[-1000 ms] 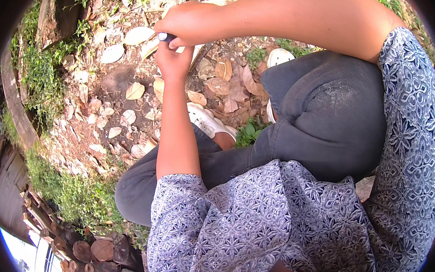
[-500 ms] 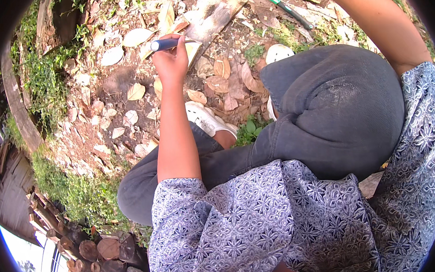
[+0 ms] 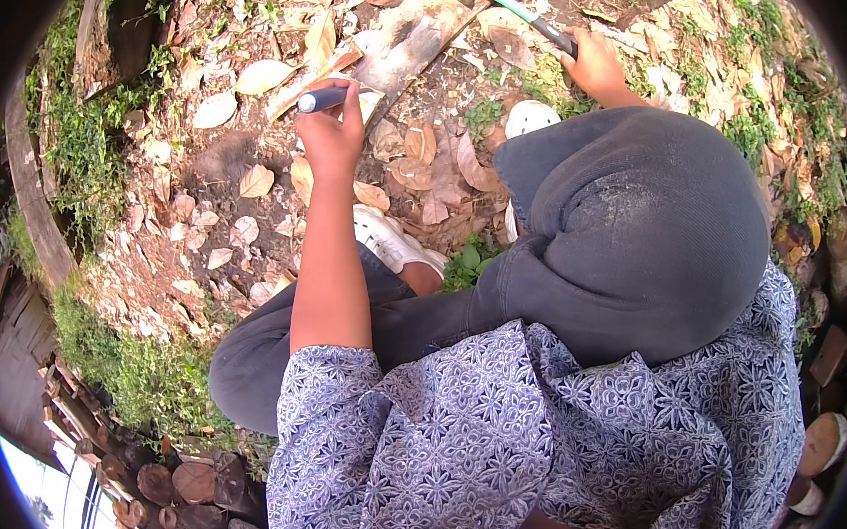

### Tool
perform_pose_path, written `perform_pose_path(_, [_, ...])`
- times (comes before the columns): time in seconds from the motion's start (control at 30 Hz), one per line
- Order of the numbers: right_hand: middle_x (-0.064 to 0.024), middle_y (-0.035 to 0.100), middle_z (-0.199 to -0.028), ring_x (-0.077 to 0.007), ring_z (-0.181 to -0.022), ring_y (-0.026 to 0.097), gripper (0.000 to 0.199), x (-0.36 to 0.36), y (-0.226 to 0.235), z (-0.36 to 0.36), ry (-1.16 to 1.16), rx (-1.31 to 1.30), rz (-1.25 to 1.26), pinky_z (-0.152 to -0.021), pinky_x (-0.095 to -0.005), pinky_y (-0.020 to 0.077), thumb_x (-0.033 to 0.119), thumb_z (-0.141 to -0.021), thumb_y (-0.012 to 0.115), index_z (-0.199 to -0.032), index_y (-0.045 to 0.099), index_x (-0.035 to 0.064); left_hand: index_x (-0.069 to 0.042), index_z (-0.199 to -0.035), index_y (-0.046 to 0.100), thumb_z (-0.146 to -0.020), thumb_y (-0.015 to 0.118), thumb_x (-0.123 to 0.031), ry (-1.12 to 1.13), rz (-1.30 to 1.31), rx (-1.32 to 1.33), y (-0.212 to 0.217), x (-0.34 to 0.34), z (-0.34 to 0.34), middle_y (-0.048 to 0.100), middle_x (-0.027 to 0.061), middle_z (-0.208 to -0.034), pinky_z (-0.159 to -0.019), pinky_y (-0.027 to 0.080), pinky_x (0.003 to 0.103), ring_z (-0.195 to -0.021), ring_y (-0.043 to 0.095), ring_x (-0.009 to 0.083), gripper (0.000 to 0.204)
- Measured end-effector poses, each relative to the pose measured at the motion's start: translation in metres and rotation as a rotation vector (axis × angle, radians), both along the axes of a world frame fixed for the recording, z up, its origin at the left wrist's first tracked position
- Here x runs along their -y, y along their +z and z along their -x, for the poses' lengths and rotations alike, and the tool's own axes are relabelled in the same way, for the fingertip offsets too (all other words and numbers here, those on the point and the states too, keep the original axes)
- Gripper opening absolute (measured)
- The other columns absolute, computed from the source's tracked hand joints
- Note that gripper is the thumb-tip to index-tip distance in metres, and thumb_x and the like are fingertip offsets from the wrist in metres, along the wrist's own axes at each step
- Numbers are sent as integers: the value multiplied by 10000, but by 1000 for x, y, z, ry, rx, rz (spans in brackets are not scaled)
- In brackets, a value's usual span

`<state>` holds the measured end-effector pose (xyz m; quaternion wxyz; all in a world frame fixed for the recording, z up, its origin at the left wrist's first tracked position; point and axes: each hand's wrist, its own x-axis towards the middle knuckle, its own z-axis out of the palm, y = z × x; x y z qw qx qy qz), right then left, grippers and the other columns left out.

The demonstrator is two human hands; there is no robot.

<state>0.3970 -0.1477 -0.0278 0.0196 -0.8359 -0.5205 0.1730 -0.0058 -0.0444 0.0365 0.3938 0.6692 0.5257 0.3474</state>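
My left hand [image 3: 330,134] is closed around the thick handle of a blue-handled tool [image 3: 321,100]. A thin metal shaft sticks out on the right side of the fist; its tip is hard to make out. To the right, my right hand [image 3: 597,65] grips the black end of a hammer [image 3: 522,11] with a green and black handle. The hammer's head is at the upper left end, over a flat, weathered piece of wood [image 3: 409,57]. This wood lies on the ground just beyond and between my hands.
Dry leaves [image 3: 255,181] and wood chips cover the soil. My white shoes [image 3: 388,239] and bent knees are close below my hands. A stump [image 3: 105,46] and a curved log [image 3: 39,191] stand at the left. Stacked firewood [image 3: 194,482] fills the lower left, with more cut wood at the lower right.
My right arm has come down from the upper right, and its hand now grips the hammer. The hammer's head has shifted slightly left. My left hand keeps hold of the blue-handled tool.
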Motion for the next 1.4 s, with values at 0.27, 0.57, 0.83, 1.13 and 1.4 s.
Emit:
perform_pose_path(0.27, [-207,698,-1015,-378,-941,691,357,-43,77,-14,-26,-146,200,-834,-465,526,300,-922,610,-1137,593,15,26,-1016,675,-931,724,-99,24,25,2,7,4,-2,733,122,-875,-799,577,314,-852,737,185,159])
perform_pose_path(0.57, [-34,623,-798,-102,-728,571,301,-111,304,69,581,-511,2,-655,-284,474,337,-1038,551,-1033,593,40,24,-1026,671,-930,738,-108,32,45,-105,17,6,1,735,131,-898,-786,579,306,-843,726,165,177])
perform_pose_path(0.83, [-83,610,-670,-173,-601,599,265,-93,303,124,636,-465,-172,-564,-355,431,278,-904,693,-1002,636,38,21,-990,671,-921,724,-110,47,45,-82,19,2,-4,735,174,-868,-767,585,344,-829,753,242,156])
perform_pose_path(1.13, [-158,634,-771,-331,-752,650,195,-79,262,133,824,-567,-101,-691,-471,476,167,-917,610,-1054,592,30,28,-1028,684,-924,730,-110,41,1,-79,13,4,-6,734,148,-894,-780,592,328,-831,737,198,179])
perform_pose_path(1.4, [-117,562,-662,-260,-593,576,269,-72,294,152,780,-750,-192,-582,-413,434,305,-1032,569,-973,580,42,58,-997,662,-908,726,-65,3,-37,-15,7,4,-7,730,141,-894,-785,598,331,-839,733,206,165])
